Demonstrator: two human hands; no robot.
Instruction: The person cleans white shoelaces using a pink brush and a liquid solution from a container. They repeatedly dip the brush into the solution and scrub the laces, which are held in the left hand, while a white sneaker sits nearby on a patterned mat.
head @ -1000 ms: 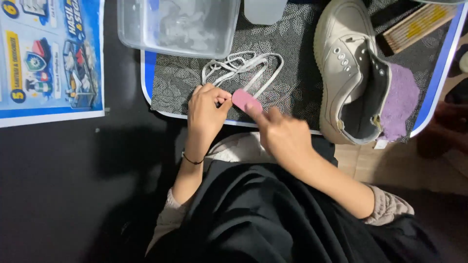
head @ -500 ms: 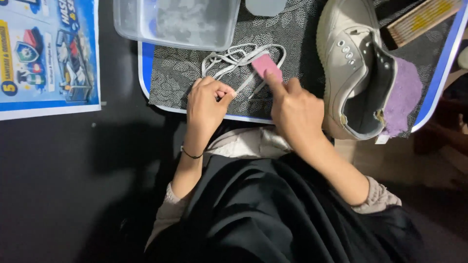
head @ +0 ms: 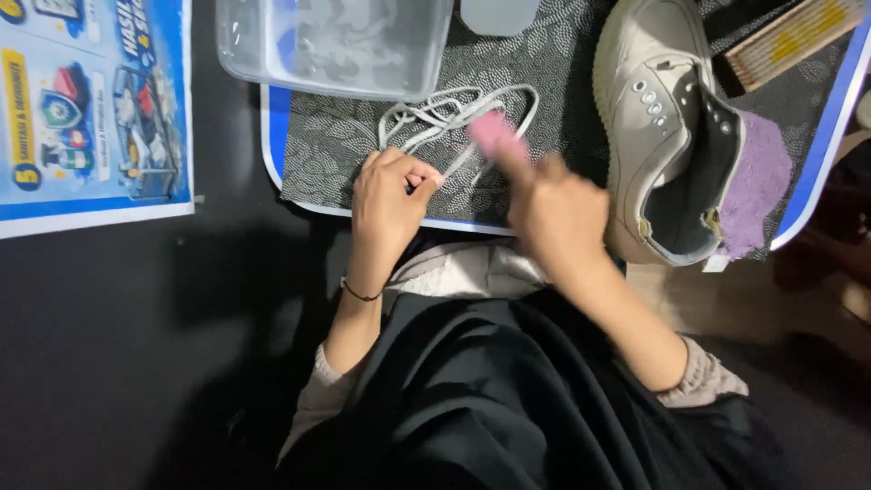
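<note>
While both hands work over the patterned grey mat [head: 544, 54] in the upper middle of the frame, the count of things is short. One white shoelace [head: 454, 113] lies in loose loops on the mat, just below the one clear plastic tub [head: 336, 45] at the top. One grey sneaker [head: 662, 118], unlaced, lies on its side at the upper right, and one purple cloth [head: 758, 177] is tucked against its opening. One pink brush-like object [head: 494, 134], blurred, sits over the lace's right-hand loops. One wooden-backed brush [head: 785, 36] shows in the top right corner, and one blue printed poster [head: 91, 100] fills the upper left.

The left hand [head: 386, 195] is curled almost closed at the mat's lower edge, its thumb and fingers pinching a strand of the shoelace; a thin dark band circles its wrist. The right hand [head: 553, 209] is closed around the lower end of the pink object, which juts up and left from the fingers; how the fingers sit on it is lost to blur.

The mat rests on a blue-rimmed tray [head: 272, 145] whose lower edge runs just under both hands. Between the left hand and the tub the lace takes most of the room; a bare strip of mat lies between the lace and the sneaker. Left of the tray, dark floor separates it from the poster. Black fabric [head: 508, 399] covers the lap in the lower half of the frame.
</note>
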